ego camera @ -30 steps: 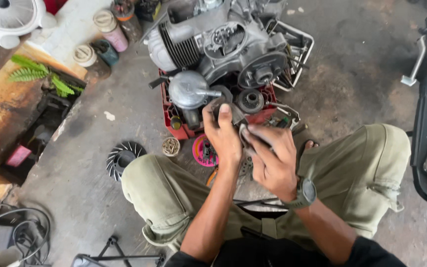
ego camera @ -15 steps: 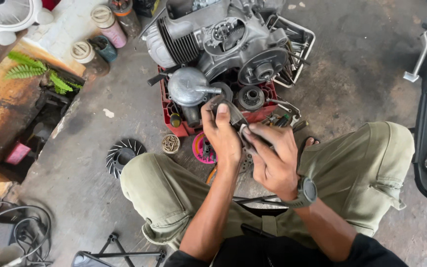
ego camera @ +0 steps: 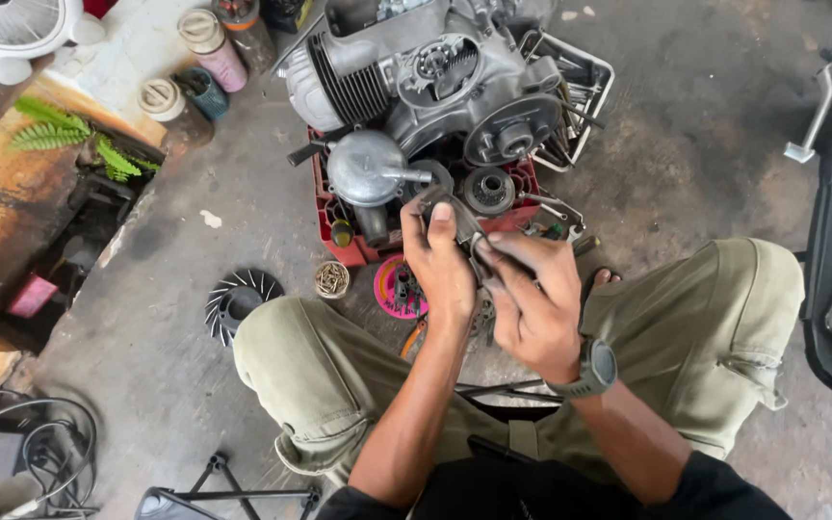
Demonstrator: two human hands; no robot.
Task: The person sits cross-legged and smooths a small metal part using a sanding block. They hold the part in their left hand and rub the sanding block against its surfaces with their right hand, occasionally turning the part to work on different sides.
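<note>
From the head view I see a stained grey concrete floor (ego camera: pixel 195 241) with a bare grey metal engine block (ego camera: pixel 426 77) sitting over a red plastic tray (ego camera: pixel 339 241) of parts. My left hand (ego camera: pixel 440 265) and right hand (ego camera: pixel 532 299) both close their fingers around a small dark metal part (ego camera: pixel 455 217), held above my knees. I judge the stripping well underway: a black finned fan wheel (ego camera: pixel 238 299) already lies loose.
</note>
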